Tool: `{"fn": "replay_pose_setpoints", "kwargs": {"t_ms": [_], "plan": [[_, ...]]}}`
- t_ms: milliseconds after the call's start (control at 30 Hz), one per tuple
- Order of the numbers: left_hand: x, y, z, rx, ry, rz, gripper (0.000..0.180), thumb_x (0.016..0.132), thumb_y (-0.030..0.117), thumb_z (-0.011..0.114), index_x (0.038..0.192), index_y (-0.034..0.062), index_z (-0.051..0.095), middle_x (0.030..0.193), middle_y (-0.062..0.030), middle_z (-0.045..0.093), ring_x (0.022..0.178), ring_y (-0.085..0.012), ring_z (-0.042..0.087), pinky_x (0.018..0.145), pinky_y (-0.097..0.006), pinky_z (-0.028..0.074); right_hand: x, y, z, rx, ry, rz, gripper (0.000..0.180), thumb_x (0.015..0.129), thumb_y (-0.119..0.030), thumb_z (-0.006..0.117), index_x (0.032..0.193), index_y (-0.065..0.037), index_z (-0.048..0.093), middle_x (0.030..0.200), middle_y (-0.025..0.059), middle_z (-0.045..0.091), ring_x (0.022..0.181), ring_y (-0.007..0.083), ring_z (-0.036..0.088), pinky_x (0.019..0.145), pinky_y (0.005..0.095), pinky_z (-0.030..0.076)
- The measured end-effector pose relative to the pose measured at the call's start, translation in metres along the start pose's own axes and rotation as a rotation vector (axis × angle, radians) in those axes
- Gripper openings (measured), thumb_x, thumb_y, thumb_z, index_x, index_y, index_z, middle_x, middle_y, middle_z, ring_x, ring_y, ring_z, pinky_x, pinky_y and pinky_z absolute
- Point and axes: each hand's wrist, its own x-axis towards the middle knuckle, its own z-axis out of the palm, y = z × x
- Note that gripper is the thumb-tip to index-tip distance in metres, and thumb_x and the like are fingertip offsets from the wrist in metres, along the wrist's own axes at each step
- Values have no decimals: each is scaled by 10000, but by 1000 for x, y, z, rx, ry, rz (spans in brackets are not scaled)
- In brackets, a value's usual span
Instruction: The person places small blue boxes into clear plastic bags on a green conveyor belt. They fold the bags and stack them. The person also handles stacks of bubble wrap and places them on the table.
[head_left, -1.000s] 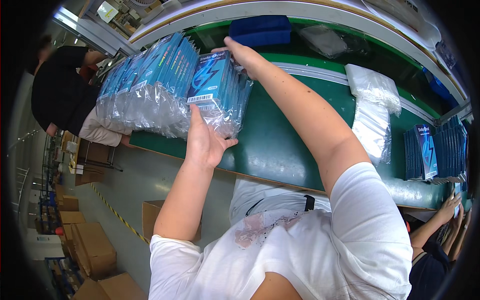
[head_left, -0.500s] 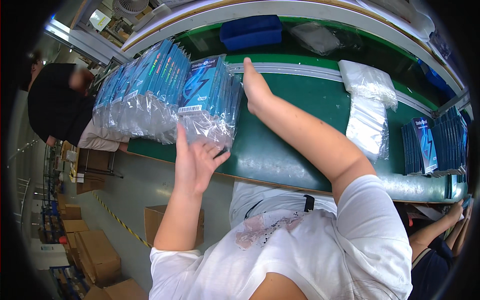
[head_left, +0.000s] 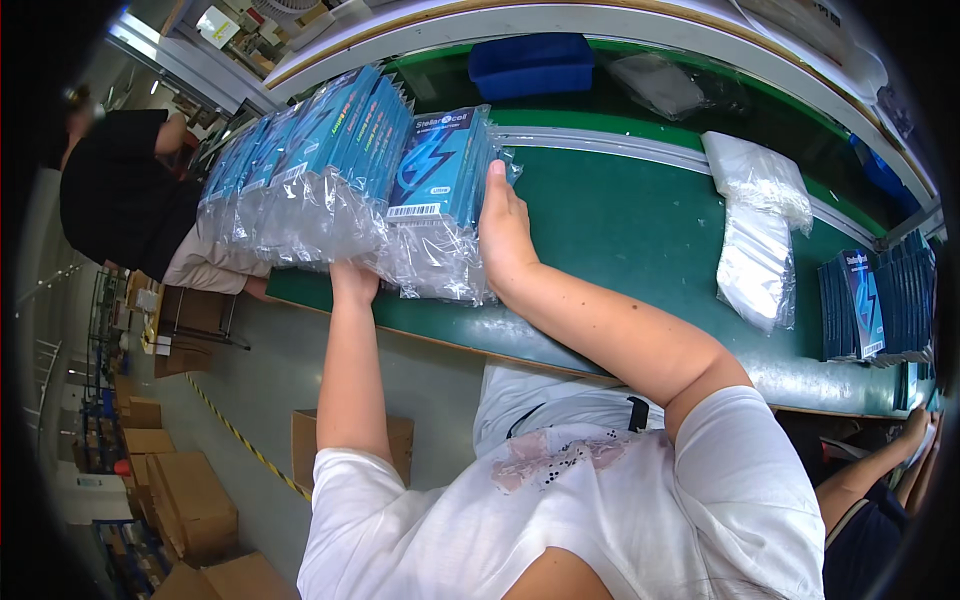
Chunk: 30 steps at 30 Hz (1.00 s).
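Observation:
A long row of flat blue boxes in clear plastic bags (head_left: 335,135) stands upright on the green bench (head_left: 600,240), the loose bag ends toward me. At the row's right end a bagged box (head_left: 432,170) shows its printed front. My right hand (head_left: 505,230) lies along the right side of this end group, palm inward and fingers stretched up. My left hand (head_left: 356,282) reaches in at the near edge of the bags, left of the end group. Its fingers are hidden by the plastic.
A stack of clear plastic bags (head_left: 757,230) lies on the bench to the right. Beyond it stand more blue boxes (head_left: 855,305). A blue bin (head_left: 530,66) sits at the back. One person (head_left: 120,190) is at the left, another person's arm (head_left: 870,465) at the lower right. Cardboard boxes (head_left: 190,500) are on the floor.
My right hand has come in from beside the row to its right side. My left hand has gone from open in front of the bags to in among them. The view has shifted slightly.

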Motion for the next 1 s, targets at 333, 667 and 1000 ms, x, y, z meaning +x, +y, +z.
{"fn": "replay_pose_setpoints", "kwargs": {"t_ms": [333, 667, 1000], "plan": [[35, 25, 32, 50, -148, -24, 546, 937, 439, 416, 1317, 48, 408, 1299, -102, 477, 1202, -288, 457, 1004, -444, 390, -8, -24, 15, -107, 70, 146, 916, 886, -678, 129, 1344, 83, 353, 1418, 217, 325, 1315, 361, 277, 1073, 499, 202], [45, 24, 15, 38, -169, -28, 556, 933, 449, 424, 1324, 54, 404, 1307, -101, 473, 1207, -289, 452, 1008, -451, 385, -11, -26, 24, -153, 129, 181, 848, 910, -636, 118, 1326, 50, 393, 1379, 209, 369, 1280, 341, 314, 1052, 486, 236], [51, -2, -24, 9, -213, -76, 566, 928, 458, 431, 1330, 61, 400, 1315, -99, 469, 1213, -289, 448, 1012, -457, 380, -49, -29, -82, 392, -161, 350, 802, 918, -616, 313, 1362, 52, 323, 1348, 212, 431, 1236, 286, 430, 951, 431, 374]]}}
